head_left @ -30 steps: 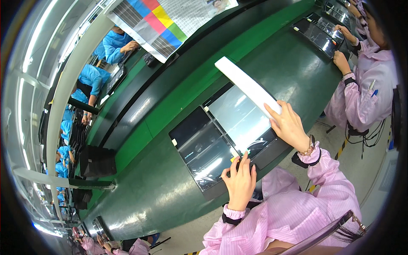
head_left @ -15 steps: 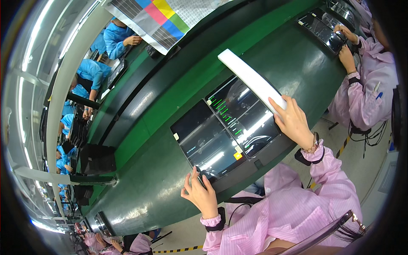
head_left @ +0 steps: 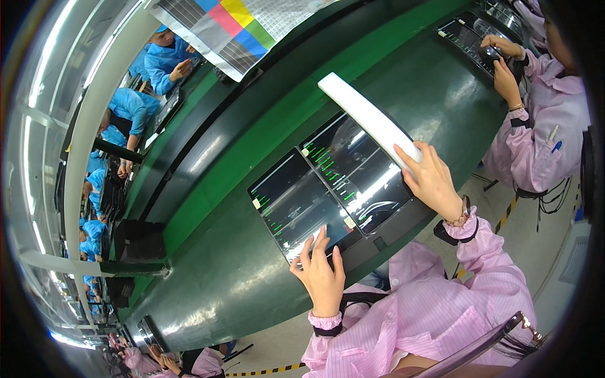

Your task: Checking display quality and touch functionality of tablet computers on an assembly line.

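Evidently the step in hand is at the left screen [head_left: 283,179], judging by the left hand [head_left: 322,277]; its fingers are spread apart over that screen's near part, though whether the tips press the glass I cannot tell; the right hand [head_left: 437,183] is closed about the near end of a white bar [head_left: 365,113]; that bar lies along the far side of the right screen [head_left: 348,150], which sits just beside the left one; both are dark, with green marks, flat on the green bench [head_left: 233,277]; the next move seems to call for a light, exact fingertip on the left glass, the bar held steady; farther right, a co-worker [head_left: 539,120] in pink handles similar screens; beyond the bench's far side hangs a colour-patched sheet [head_left: 252,31].
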`<state>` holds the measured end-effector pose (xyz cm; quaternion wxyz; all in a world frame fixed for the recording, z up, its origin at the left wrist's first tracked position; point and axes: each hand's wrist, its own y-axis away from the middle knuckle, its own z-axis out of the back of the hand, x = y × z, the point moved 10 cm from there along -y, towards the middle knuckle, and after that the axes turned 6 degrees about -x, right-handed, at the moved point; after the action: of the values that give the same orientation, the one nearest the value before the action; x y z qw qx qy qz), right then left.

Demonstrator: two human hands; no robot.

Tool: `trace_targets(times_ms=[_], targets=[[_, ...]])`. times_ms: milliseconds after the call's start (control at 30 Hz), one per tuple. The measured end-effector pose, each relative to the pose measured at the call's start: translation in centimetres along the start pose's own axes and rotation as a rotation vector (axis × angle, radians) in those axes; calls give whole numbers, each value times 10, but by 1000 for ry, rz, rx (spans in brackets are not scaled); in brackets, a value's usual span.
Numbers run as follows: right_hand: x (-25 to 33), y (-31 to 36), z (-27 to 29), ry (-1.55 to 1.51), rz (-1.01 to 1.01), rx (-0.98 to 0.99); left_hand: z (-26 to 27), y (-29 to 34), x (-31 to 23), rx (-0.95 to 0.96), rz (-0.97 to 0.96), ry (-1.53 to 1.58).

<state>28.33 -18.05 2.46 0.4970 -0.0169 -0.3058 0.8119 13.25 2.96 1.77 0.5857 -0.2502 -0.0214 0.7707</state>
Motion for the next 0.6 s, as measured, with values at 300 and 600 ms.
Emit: trace_targets(times_ms=[300,600], targets=[[-3,0,-3,5,-8,23,-9,-9,-27,66,-72,53],[-5,0,-4,5,-30,48,-19,-18,-39,93,-94,87]])
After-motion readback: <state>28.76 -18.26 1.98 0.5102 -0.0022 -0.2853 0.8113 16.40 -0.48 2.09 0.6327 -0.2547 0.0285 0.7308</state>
